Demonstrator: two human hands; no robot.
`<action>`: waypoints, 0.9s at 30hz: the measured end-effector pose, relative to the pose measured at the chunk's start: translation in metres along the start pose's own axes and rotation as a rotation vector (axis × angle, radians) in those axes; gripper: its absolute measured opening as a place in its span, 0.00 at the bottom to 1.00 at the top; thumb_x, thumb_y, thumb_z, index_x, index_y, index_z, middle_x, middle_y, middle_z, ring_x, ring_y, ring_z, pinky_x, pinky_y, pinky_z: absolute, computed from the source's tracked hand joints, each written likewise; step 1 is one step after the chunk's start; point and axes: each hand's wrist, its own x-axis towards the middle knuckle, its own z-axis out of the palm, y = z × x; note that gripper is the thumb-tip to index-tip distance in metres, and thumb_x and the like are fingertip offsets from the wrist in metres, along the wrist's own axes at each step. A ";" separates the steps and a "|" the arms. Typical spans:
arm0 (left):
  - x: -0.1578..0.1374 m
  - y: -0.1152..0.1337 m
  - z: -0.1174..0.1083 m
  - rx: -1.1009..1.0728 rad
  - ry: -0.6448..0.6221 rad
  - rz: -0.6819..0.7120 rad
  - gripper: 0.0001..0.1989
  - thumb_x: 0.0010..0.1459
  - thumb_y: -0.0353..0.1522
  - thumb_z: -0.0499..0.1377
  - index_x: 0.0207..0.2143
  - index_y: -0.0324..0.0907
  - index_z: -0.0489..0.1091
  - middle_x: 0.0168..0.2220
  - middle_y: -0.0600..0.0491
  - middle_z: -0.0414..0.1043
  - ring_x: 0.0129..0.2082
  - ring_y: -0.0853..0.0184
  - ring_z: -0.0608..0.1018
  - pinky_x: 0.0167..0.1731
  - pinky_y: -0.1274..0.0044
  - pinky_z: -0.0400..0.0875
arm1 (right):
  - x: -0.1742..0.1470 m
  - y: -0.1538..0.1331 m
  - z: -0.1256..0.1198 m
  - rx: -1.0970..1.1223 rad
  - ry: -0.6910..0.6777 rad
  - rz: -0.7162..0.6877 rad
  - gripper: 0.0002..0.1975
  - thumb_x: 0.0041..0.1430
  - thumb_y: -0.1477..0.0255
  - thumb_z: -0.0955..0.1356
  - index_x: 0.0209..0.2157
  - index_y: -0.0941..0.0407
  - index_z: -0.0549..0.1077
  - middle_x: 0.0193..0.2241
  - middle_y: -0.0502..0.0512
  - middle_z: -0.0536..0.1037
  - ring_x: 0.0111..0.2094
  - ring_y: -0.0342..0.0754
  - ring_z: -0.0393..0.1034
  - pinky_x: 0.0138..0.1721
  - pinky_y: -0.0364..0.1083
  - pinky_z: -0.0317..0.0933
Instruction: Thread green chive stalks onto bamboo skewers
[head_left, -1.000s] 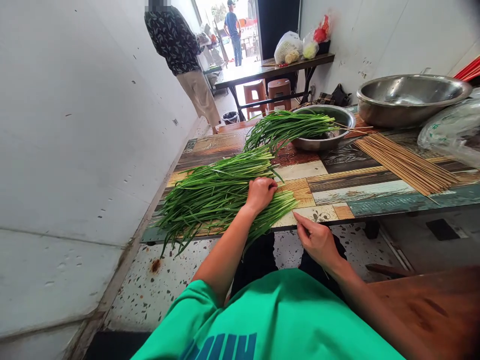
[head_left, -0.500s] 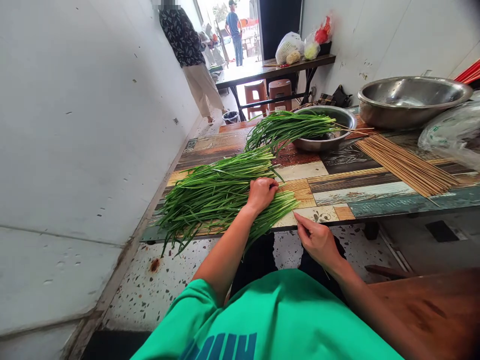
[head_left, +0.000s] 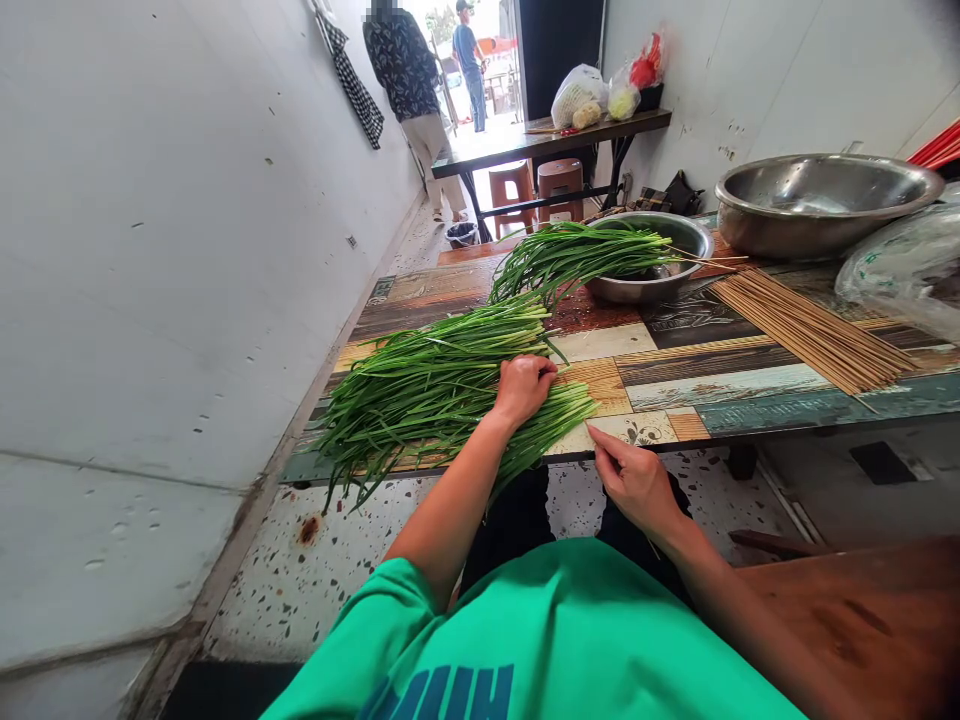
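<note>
Long garlic chives [head_left: 427, 385] lie spread over the near left of the table, their pale ends pointing right and some leaves drooping past the front edge. On those pale stems rests my left hand [head_left: 523, 390], fingers curled down and closed on them. My right hand [head_left: 637, 487] is pinched shut just off the table edge, its fingertips by the stem ends. A thin bamboo skewer seems to run through it; only a short bit shows under the palm. More chives [head_left: 577, 255], threaded on skewers, lie across a steel bowl [head_left: 701, 240].
A bundle of bamboo skewers [head_left: 817, 330] lies on the table's right side. Behind it stand a larger steel basin [head_left: 750, 220] and a clear plastic bag [head_left: 907, 265]. A second table [head_left: 495, 150] with bagged goods, two stools and two people are farther back.
My hands and the chives look the same. In the background, the person in the patterned shirt has moved right, and a checked cloth on the wall now shows.
</note>
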 end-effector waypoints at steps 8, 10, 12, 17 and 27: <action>-0.001 0.002 0.000 -0.009 -0.008 -0.016 0.06 0.55 0.28 0.60 0.35 0.41 0.77 0.36 0.51 0.79 0.39 0.65 0.77 0.43 0.74 0.67 | 0.001 -0.002 -0.002 -0.006 -0.034 0.017 0.19 0.61 0.73 0.61 0.50 0.59 0.77 0.34 0.57 0.83 0.30 0.48 0.77 0.30 0.43 0.69; 0.000 0.002 0.000 -0.017 -0.017 -0.016 0.06 0.55 0.28 0.60 0.34 0.41 0.77 0.35 0.52 0.79 0.38 0.65 0.77 0.43 0.74 0.67 | 0.001 -0.002 -0.003 -0.009 -0.029 0.014 0.19 0.60 0.73 0.62 0.49 0.59 0.77 0.35 0.58 0.83 0.30 0.49 0.77 0.30 0.43 0.69; 0.000 0.001 0.000 -0.026 -0.020 -0.007 0.06 0.55 0.28 0.60 0.34 0.40 0.77 0.35 0.52 0.79 0.38 0.65 0.77 0.41 0.74 0.67 | 0.001 -0.001 -0.003 -0.014 -0.026 0.010 0.19 0.60 0.74 0.62 0.49 0.60 0.77 0.36 0.59 0.82 0.30 0.49 0.77 0.31 0.43 0.69; 0.000 -0.001 -0.002 -0.076 -0.042 0.060 0.05 0.53 0.26 0.61 0.32 0.39 0.78 0.33 0.51 0.78 0.34 0.67 0.76 0.38 0.77 0.67 | 0.000 0.000 -0.001 -0.064 -0.036 -0.030 0.19 0.62 0.74 0.61 0.50 0.60 0.76 0.41 0.60 0.81 0.35 0.50 0.79 0.36 0.44 0.71; 0.004 -0.005 -0.022 -0.136 -0.092 0.083 0.09 0.57 0.28 0.59 0.36 0.37 0.79 0.36 0.49 0.79 0.37 0.67 0.78 0.42 0.78 0.69 | -0.002 0.002 0.006 -0.219 0.034 -0.132 0.18 0.63 0.76 0.61 0.51 0.63 0.75 0.42 0.63 0.80 0.38 0.51 0.79 0.39 0.44 0.71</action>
